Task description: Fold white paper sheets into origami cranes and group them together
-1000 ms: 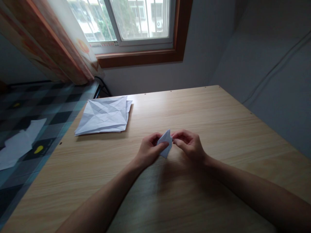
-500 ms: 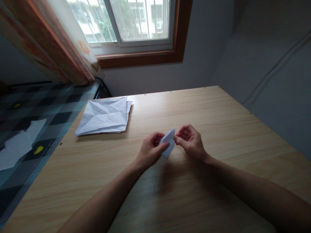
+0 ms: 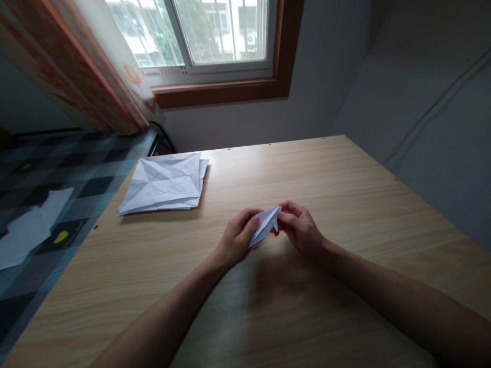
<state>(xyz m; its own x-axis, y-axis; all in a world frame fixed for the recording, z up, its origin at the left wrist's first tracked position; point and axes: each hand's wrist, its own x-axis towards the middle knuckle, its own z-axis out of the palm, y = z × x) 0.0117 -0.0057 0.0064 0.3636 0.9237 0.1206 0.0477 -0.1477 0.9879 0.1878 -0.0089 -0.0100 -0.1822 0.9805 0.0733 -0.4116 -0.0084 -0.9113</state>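
A small piece of folded white paper (image 3: 264,228) is held between my two hands, above the wooden tabletop. My left hand (image 3: 240,235) grips its left side, with the thumb lying on top and the fingers behind. At the right end, my right hand (image 3: 301,225) pinches the pointed tip between thumb and fingers. A narrow flap of the paper hangs down just beside the right fingertips. The underside of the paper and some fingertips are hidden.
A stack of creased white paper sheets (image 3: 164,184) lies at the table's back left. The wooden table (image 3: 345,306) ends at a wall and window. To the left, a checked cloth (image 3: 111,186) covers a bed-like surface, with torn-looking white paper (image 3: 34,230) on it.
The folded paper has turned from upright to a flatter slant, its tip now pointing right. My right hand has closed on that tip, and my left thumb has shifted back along the paper.
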